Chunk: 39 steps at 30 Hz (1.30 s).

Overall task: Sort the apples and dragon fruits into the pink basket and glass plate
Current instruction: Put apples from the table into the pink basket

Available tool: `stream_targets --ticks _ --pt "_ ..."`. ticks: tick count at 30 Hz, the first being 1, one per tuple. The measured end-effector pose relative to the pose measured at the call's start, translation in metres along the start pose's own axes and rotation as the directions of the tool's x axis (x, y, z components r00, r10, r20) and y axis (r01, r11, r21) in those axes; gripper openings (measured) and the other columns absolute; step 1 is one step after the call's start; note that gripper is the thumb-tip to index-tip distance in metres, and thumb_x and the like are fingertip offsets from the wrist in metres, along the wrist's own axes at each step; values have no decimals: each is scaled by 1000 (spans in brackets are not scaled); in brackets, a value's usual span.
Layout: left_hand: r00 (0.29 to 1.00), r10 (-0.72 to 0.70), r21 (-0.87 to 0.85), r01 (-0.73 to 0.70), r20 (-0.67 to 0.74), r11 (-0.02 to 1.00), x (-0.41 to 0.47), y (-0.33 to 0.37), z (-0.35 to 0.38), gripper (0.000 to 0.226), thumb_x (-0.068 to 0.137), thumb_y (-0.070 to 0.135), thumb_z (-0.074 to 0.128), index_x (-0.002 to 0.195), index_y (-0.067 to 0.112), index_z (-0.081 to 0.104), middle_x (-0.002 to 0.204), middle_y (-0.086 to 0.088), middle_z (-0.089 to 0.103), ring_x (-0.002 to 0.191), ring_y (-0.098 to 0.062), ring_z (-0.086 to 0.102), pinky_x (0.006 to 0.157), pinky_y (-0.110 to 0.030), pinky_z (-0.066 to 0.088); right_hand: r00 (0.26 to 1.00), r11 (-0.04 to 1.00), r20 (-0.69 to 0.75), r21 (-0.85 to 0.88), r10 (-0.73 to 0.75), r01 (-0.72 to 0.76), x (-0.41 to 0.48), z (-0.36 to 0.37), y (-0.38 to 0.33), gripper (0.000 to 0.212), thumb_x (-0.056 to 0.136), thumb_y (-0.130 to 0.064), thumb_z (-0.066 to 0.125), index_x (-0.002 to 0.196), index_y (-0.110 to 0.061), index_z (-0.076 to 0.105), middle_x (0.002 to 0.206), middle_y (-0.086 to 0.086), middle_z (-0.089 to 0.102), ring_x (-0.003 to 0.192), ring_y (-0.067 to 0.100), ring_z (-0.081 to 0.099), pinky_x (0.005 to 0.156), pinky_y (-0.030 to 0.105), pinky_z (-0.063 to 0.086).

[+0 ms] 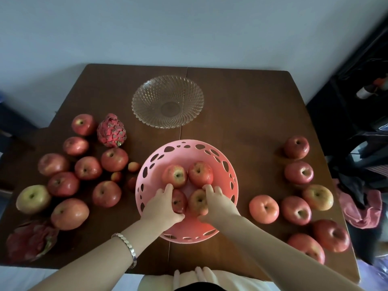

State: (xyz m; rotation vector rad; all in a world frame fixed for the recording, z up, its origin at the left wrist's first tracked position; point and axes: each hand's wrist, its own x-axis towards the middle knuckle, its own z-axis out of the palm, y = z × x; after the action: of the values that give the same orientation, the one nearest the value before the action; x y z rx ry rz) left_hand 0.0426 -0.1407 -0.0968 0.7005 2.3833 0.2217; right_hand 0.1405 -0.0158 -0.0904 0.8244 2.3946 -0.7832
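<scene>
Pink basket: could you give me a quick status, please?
Left hand grips near-left apple; right hand grips near-right apple. Two more apples in basket; plate bare; dragon fruits unsorted. Nothing in the way.

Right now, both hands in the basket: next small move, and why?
Probably release both: left hand grips one apple, right hand another apple, and both seem to rest in the basket already. Loose apples wait on the table.
</scene>
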Motion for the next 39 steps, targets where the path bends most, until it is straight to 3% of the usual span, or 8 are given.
stream_targets --ticks 8,16,20,23,27,31,35,39 --pt "996 -27 113 37 -82 993 -3 8 13 76 81 36 67 141 16 26 134 -8 34 122 -27 48 92 -36 49 939 986 -333 104 -89 130 -25 -76 37 49 80 -10 54 127 -21 50 127 4 53 119 23 49 96 34 44" --pt "997 20 246 0 -76 969 -2 9 9 68 86 41 59 141 16 28 132 -8 39 123 -27 43 98 -36 45 977 899 51 -404 209 -171 -15 -28 114 93 71 -23 72 145 -35 16 138 9 30 125 27 39 97 33 41" --pt "981 109 230 -70 -159 971 -5 13 -2 52 86 36 57 132 18 40 127 -6 45 119 -26 45 95 -33 43 982 967 -72 -177 172 -183 -17 -36 121 80 62 -31 73 132 -39 36 114 1 42 104 23 52 77 30 52" --pt "950 190 -145 -230 -248 962 -12 30 -15 46 85 33 64 127 20 49 122 1 50 110 -15 52 92 -26 43 949 969 -290 241 124 -53 -25 -56 107 74 55 -38 79 120 -36 44 105 0 46 87 15 56 77 25 50" --pt "954 201 -885 112 224 451 -28 81 -33 32 89 39 60 118 28 52 120 -6 59 90 -17 68 78 -33 58 866 852 -476 378 -157 362 -39 -77 62 74 51 -33 87 109 -43 43 110 -14 53 100 0 51 80 1 36" --pt "848 255 -882 467 465 58 -34 101 -40 29 87 38 60 111 21 55 123 -15 59 96 -28 68 67 -39 61 867 772 -443 460 -228 438 -49 -64 35 83 48 -36 88 114 -40 39 112 -23 52 105 -4 53 87 8 42" --pt "935 129 -881 257 330 398 -28 95 -26 30 84 29 66 112 29 54 122 -5 51 103 -29 62 70 -41 61 953 933 -173 219 -251 285 -49 -72 67 92 61 -35 84 135 -31 30 132 -11 43 124 8 38 101 19 35" --pt "983 159 -666 -58 93 744 -30 88 -19 49 77 27 73 118 33 47 111 10 48 90 -13 56 67 -23 56 964 964 -211 -175 162 -200 -36 -70 127 77 80 -25 66 143 -28 22 140 7 33 128 26 34 103 34 38"
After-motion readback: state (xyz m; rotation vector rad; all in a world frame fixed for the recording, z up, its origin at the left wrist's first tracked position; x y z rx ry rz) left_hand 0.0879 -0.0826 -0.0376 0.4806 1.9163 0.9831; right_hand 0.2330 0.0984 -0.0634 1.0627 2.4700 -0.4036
